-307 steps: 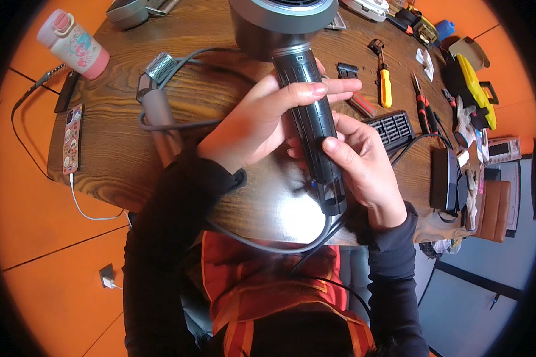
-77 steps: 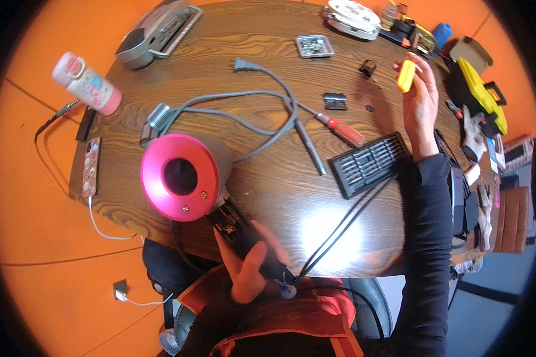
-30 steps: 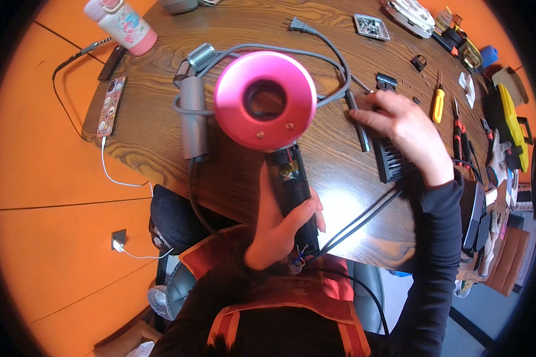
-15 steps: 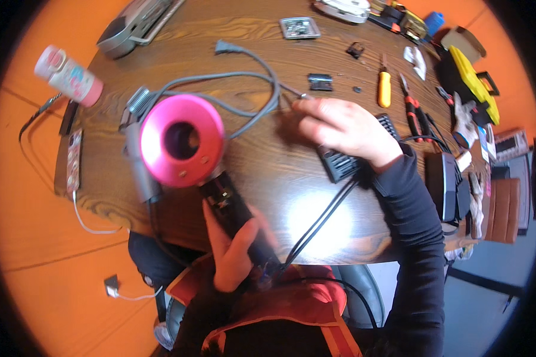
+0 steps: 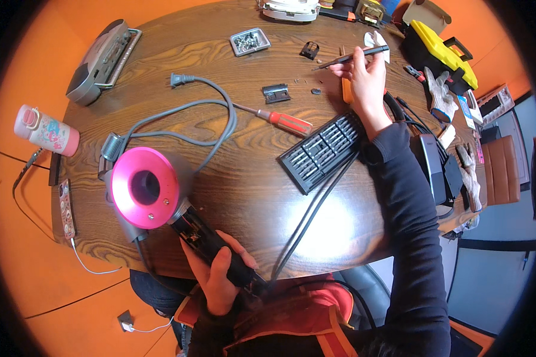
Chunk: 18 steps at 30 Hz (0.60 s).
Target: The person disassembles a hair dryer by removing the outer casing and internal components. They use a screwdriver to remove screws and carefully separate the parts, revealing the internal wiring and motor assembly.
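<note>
A hair dryer with a shiny pink ring (image 5: 124,185) and an opened black handle tilts over the table's near left side. My left hand (image 5: 219,279) is closed around that handle, whose inner parts show near the head. Farther off to the right, my right hand (image 5: 369,83) pinches a slim black precision screwdriver (image 5: 377,49), its thin tip pointing left. Between the hands lie a black case of screwdriver bits (image 5: 321,152) and a red-handled screwdriver (image 5: 289,123). A small dark curved cover (image 5: 276,93) rests beyond them.
A grey cord with a plug (image 5: 181,80) loops across the table. A metal tray (image 5: 253,52) holds small screws. A yellow-and-black toolbox (image 5: 438,56), gloves (image 5: 439,98) and a black device (image 5: 429,169) line the right side. A pink-and-white bottle (image 5: 47,131) stands left.
The red screwdriver, earlier under my right hand, now lies on the table. My right hand has moved away and to the right and holds the black precision screwdriver. The view has shifted.
</note>
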Available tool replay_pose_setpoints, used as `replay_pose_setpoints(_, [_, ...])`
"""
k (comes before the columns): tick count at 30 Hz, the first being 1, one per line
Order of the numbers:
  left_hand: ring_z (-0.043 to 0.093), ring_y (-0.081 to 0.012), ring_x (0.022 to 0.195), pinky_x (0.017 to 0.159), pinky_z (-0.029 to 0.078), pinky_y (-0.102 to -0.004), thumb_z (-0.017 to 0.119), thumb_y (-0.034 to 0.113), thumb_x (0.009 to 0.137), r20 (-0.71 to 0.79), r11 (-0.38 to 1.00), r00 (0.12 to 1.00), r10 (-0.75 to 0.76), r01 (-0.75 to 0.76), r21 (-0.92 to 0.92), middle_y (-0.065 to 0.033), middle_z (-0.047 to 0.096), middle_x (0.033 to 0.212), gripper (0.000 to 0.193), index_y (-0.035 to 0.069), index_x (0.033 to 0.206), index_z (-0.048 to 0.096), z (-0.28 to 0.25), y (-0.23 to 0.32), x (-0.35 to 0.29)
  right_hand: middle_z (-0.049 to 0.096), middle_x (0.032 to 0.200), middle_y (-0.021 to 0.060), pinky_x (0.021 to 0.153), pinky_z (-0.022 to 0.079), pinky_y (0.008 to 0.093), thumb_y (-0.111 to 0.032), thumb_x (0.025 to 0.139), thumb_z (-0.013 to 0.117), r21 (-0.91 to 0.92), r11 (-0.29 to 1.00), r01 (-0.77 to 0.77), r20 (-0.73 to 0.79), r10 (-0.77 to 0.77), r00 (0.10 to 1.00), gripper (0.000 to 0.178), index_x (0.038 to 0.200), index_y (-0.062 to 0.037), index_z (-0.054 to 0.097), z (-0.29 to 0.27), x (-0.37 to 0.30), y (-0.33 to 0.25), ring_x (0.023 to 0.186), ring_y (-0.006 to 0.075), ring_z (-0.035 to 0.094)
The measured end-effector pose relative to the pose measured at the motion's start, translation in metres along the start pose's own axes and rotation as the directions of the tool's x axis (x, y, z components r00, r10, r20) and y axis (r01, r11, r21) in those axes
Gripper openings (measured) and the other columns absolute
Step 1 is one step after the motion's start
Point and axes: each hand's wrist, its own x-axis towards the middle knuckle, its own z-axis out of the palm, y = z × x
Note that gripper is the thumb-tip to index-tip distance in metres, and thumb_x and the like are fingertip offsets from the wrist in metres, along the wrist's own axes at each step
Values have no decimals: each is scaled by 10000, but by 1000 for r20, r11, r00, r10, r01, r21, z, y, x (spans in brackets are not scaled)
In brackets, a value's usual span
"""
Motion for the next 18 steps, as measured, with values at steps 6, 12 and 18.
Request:
replay_pose_setpoints(6, [512, -182, 520, 457, 470, -297, 463, 106, 812, -7, 1000, 1000, 6, -6, 3, -143, 491, 783, 580, 103, 1316, 176, 2, 1, -1, 593, 661, 134, 454, 493, 260, -113, 897, 468, -215, 976, 33, -89, -53, 995, 169, 921, 12, 356, -2, 1, -4, 523, 194, 623])
replay_pose_setpoints(12, [554, -208, 558, 497, 496, -329, 508, 74, 799, -6, 996, 1000, -25, 25, -84, -153, 514, 782, 613, 88, 1289, 140, 1, 3, 0, 591, 630, 126, 437, 466, 269, -142, 886, 495, -350, 937, 16, -85, -48, 995, 205, 928, 12, 367, -2, 0, -1, 504, 193, 616])
replay_pose_setpoints(18, [553, -208, 552, 495, 495, -325, 509, 74, 800, 7, 995, 1000, -10, 11, -96, -154, 515, 777, 614, 85, 1290, 138, 1, 2, 0, 587, 642, 129, 437, 464, 280, -156, 880, 506, -393, 919, 9, -74, -42, 996, 226, 940, 18, 375, -2, -1, -2, 499, 202, 614])
